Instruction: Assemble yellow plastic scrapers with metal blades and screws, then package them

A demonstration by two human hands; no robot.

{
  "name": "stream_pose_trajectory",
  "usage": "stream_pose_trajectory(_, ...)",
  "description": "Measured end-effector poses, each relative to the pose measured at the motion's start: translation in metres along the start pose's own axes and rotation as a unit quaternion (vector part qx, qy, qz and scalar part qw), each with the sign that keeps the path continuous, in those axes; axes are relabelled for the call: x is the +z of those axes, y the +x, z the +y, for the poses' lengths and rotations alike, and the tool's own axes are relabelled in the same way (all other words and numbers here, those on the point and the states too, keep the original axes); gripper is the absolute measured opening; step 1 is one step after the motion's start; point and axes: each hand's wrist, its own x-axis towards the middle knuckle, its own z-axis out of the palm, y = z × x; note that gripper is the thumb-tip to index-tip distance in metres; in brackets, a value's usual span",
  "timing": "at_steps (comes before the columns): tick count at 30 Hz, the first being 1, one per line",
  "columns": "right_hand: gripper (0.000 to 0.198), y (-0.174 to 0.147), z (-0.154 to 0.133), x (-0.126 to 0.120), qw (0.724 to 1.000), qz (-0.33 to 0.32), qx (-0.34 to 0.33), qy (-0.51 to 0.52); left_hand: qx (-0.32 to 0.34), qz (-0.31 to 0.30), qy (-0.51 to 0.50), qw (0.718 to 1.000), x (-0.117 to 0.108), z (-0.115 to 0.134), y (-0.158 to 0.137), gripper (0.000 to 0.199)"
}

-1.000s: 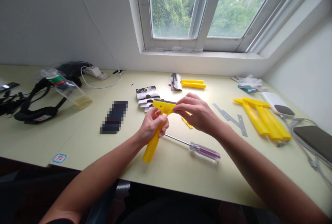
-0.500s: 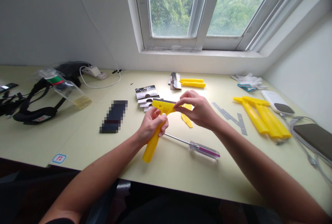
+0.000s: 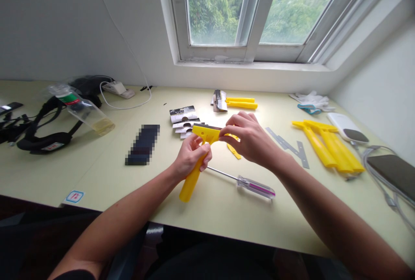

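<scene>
My left hand [image 3: 191, 154] is wrapped around the upper handle of a yellow scraper [image 3: 190, 182], held tilted above the table. A dark, thin blade [image 3: 210, 127] lies along the top edge of its head. Thumb and fingers of my right hand [image 3: 244, 135] pinch the right end of the head and blade; the exact contact is partly hidden. Behind that hand, yellow plastic plates [image 3: 234, 152] lie on the table, partly covered. Below the hands rests a screwdriver [image 3: 254, 186] with a clear and purple handle. Loose grey blades [image 3: 288, 146] lie to the right.
More yellow scrapers [image 3: 329, 148] lie at the right, near a white device [image 3: 345, 127] and cables. Card packages [image 3: 183, 115] and yellow-handled tools [image 3: 241, 102] sit toward the window. At left are a bottle [image 3: 86, 113], a black strap [image 3: 48, 141] and a blurred dark rectangle [image 3: 142, 145].
The scraper and both hands have shifted very slightly to the right in view. Both grips stay the same; the fingers of my right hand are bent a little differently at the head's end.
</scene>
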Motion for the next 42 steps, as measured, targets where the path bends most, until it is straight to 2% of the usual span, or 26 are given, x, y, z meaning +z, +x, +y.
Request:
stream_pose_trajectory(4,0.011,-0.001,0.003,0.004,0.997,0.008,0.056,0.053,-0.005,-0.002,-0.002,1.0,0.0,0.002,0.0,0.026)
stream_pose_trajectory(8,0.014,-0.001,0.007,0.016,0.979,0.022,0.131,0.157,-0.025,-0.021,0.007,0.999,-0.002,0.003,0.0,0.025)
stream_pose_trajectory(10,0.012,0.0,0.009,0.025,0.978,0.039,0.119,0.169,-0.044,-0.02,0.002,0.999,-0.002,0.002,0.001,0.023)
stream_pose_trajectory(12,0.01,0.001,0.012,0.03,0.985,0.068,0.075,0.142,-0.058,0.004,-0.017,0.998,-0.003,0.0,0.003,0.023)
stream_pose_trajectory(15,0.01,-0.004,0.013,0.024,0.989,0.103,0.035,0.097,-0.066,0.055,-0.057,0.995,-0.005,-0.002,0.007,0.027)
stream_pose_trajectory(17,0.015,-0.02,0.012,0.01,0.993,0.061,0.057,0.085,-0.062,0.088,-0.081,0.991,-0.008,-0.002,0.01,0.029)
stream_pose_trajectory(18,0.02,-0.033,0.01,0.003,0.993,0.01,0.079,0.082,-0.058,0.102,-0.091,0.989,-0.01,-0.002,0.011,0.03)
stream_pose_trajectory(20,0.035,-0.064,0.004,-0.011,0.979,-0.147,0.119,0.077,-0.049,0.117,-0.107,0.986,-0.013,-0.002,0.014,0.03)
stream_pose_trajectory(21,0.044,-0.081,0.001,-0.016,0.966,-0.203,0.14,0.078,-0.046,0.118,-0.112,0.986,-0.014,-0.002,0.014,0.029)
stream_pose_trajectory(22,0.045,-0.098,-0.002,-0.019,0.955,-0.236,0.162,0.078,-0.044,0.117,-0.116,0.985,-0.014,-0.002,0.014,0.029)
stream_pose_trajectory(23,0.036,-0.114,-0.005,-0.022,0.947,-0.253,0.179,0.085,-0.042,0.114,-0.12,0.985,-0.014,-0.002,0.014,0.029)
stream_pose_trajectory(26,0.025,-0.149,-0.007,-0.03,0.934,-0.263,0.212,0.114,-0.037,0.109,-0.131,0.985,-0.014,-0.001,0.014,0.029)
stream_pose_trajectory(28,0.029,-0.161,-0.001,-0.039,0.94,-0.219,0.231,0.119,-0.033,0.109,-0.137,0.984,-0.014,-0.002,0.014,0.03)
stream_pose_trajectory(30,0.037,-0.162,0.01,-0.053,0.949,-0.12,0.258,0.134,-0.03,0.108,-0.138,0.984,-0.015,-0.002,0.014,0.031)
stream_pose_trajectory(32,0.037,-0.152,0.022,-0.069,0.944,-0.001,0.287,0.165,-0.027,0.105,-0.135,0.985,-0.016,-0.004,0.014,0.029)
stream_pose_trajectory(34,0.026,-0.129,0.031,-0.08,0.928,0.081,0.301,0.206,-0.027,0.1,-0.13,0.986,-0.015,-0.005,0.014,0.027)
stream_pose_trajectory(35,0.019,-0.114,0.033,-0.084,0.921,0.096,0.292,0.238,-0.029,0.099,-0.128,0.986,-0.015,-0.005,0.014,0.027)
stream_pose_trajectory(38,0.024,-0.063,0.031,-0.086,0.904,0.006,0.235,0.357,-0.038,0.097,-0.12,0.987,-0.013,-0.006,0.013,0.026)
stream_pose_trajectory(39,0.024,-0.048,0.029,-0.086,0.906,0.004,0.214,0.365,-0.04,0.096,-0.118,0.988,-0.012,-0.006,0.013,0.026)
stream_pose_trajectory(40,0.022,-0.035,0.027,-0.085,0.914,0.048,0.187,0.356,-0.04,0.096,-0.117,0.988,-0.012,-0.006,0.013,0.026)
stream_pose_trajectory(42,0.02,-0.018,0.025,-0.085,0.923,0.185,0.124,0.312,-0.04,0.094,-0.118,0.988,-0.012,-0.006,0.013,0.026)
